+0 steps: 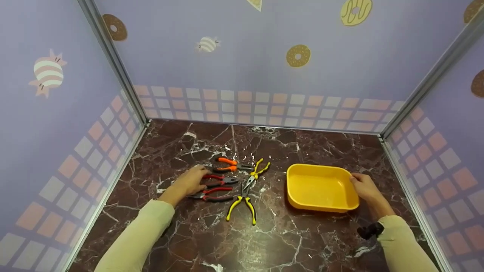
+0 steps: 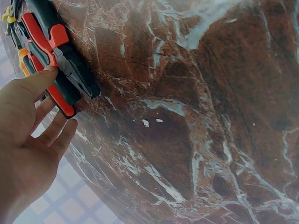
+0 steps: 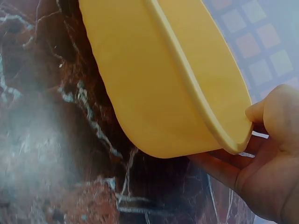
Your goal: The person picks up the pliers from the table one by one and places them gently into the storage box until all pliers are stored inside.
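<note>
My left hand [image 1: 191, 182] lies on the marble top [image 1: 287, 241] at the left end of a row of pliers. In the left wrist view its thumb tip [image 2: 49, 72] touches a red-handled pair [image 2: 58, 60], and the fingers [image 2: 60, 135] stretch out straight beside it. Two red-handled pairs [image 1: 218, 180] [image 1: 213, 195] lie at that hand. My right hand [image 1: 363, 186] holds the right rim of an empty yellow tray [image 1: 321, 207]. The right wrist view shows the thumb [image 3: 261, 112] over the tray's rim [image 3: 196, 88] and the fingers under it.
Orange-handled pliers [image 1: 227, 164], yellow needle-nose pliers [image 1: 259, 170] and yellow-handled pliers [image 1: 242, 206] lie between the hands. Patterned walls with metal corner posts [image 1: 113, 64] close the marble top on three sides. A dark wrist-camera mount [image 1: 368, 230] sits at my right sleeve.
</note>
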